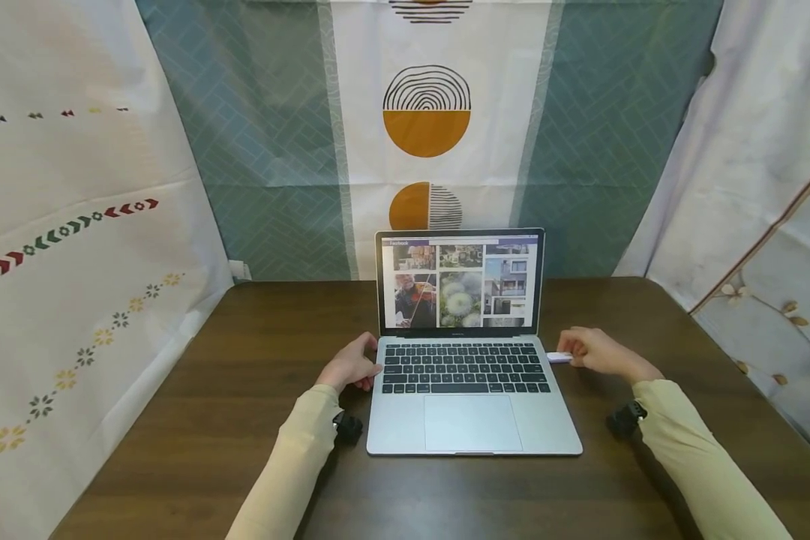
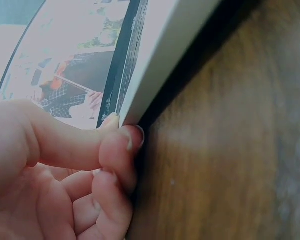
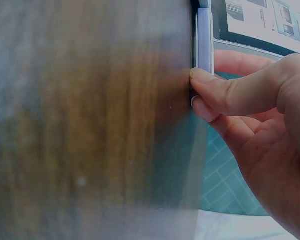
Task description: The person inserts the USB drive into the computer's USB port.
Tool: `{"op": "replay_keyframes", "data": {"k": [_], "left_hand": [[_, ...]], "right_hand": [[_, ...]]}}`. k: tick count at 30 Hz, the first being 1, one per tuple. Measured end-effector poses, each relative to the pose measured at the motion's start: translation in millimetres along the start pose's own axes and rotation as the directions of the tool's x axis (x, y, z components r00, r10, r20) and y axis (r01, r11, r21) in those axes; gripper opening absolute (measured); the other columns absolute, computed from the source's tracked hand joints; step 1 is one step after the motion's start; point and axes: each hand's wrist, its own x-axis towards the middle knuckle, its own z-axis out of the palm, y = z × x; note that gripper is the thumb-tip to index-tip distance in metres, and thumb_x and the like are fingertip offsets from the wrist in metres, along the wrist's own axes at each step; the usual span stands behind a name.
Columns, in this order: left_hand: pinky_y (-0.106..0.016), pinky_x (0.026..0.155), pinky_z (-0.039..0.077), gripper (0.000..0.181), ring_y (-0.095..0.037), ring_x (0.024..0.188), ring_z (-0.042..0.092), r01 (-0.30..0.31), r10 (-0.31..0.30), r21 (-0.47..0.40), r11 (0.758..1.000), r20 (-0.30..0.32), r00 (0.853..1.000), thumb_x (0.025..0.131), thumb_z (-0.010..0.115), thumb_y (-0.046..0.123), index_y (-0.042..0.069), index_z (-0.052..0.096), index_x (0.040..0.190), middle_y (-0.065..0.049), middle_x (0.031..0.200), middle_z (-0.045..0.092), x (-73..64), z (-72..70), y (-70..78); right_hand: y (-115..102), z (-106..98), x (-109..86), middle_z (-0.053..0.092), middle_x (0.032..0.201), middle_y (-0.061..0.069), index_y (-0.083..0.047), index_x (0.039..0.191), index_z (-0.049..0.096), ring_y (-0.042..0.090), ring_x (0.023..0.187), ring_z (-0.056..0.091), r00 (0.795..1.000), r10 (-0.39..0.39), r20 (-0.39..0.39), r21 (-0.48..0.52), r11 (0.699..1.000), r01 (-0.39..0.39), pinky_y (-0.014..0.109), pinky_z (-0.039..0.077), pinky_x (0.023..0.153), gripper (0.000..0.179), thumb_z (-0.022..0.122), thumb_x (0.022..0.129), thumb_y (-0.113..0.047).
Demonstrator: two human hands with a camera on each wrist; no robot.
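Note:
A silver laptop [image 1: 472,424] stands unfolded on the dark wooden table, its screen [image 1: 460,289] lit with a page of photos. At its left side, my left hand [image 1: 351,364] pinches the laptop's edge; in the left wrist view the thumb [image 2: 75,145] and fingertips meet at the thin silver side [image 2: 157,60]. My right hand [image 1: 597,352] pinches the outer end of a small white USB stick [image 1: 559,358] at the laptop's right side. In the right wrist view, thumb and index finger hold the USB stick [image 3: 204,42], and its far end lies against the laptop's side.
The brown table [image 1: 277,450] stretches around the laptop. A green and white patterned curtain [image 1: 277,150] hangs behind it, with white patterned cloths [image 1: 74,225] at both sides. A dark device [image 1: 347,427] sits at each wrist, below pale yellow sleeves [image 1: 290,457].

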Motion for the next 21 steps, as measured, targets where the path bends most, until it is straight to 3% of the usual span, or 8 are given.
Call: {"op": "replay_keyframes", "data": {"k": [7, 21], "left_hand": [[-0.025, 0.051, 0.047, 0.039, -0.018, 0.052, 0.055, -0.005, 0.005, 0.005, 1.0, 0.014, 1.0, 0.088, 0.067, 0.01, 0.01, 0.047, 0.122, -0.009, 0.068, 0.058, 0.3, 2.6, -1.9], [-0.025, 0.052, 0.048, 0.037, -0.018, 0.053, 0.056, -0.018, 0.017, 0.031, 0.999, 0.019, 1.0, 0.089, 0.067, 0.011, 0.01, 0.049, 0.122, -0.008, 0.067, 0.059, 7.0, 1.1, 12.5]], "right_hand": [[5, 2, 2.1, 0.061, 0.084, 0.006, -0.009, 0.09, 0.061, 0.016, 0.075, 0.056, 0.997, -0.069, 0.028, 0.018, 0.997, 0.069, 0.034, 0.053, 0.069, 0.024, 0.064, 0.078, 0.011], [2, -6, 3.4, 0.057, 0.084, 0.002, -0.01, 0.096, 0.06, 0.017, 0.079, 0.053, 0.998, -0.032, 0.047, -0.084, 0.996, 0.036, 0.032, 0.048, 0.069, 0.023, 0.065, 0.08, 0.005]]}}
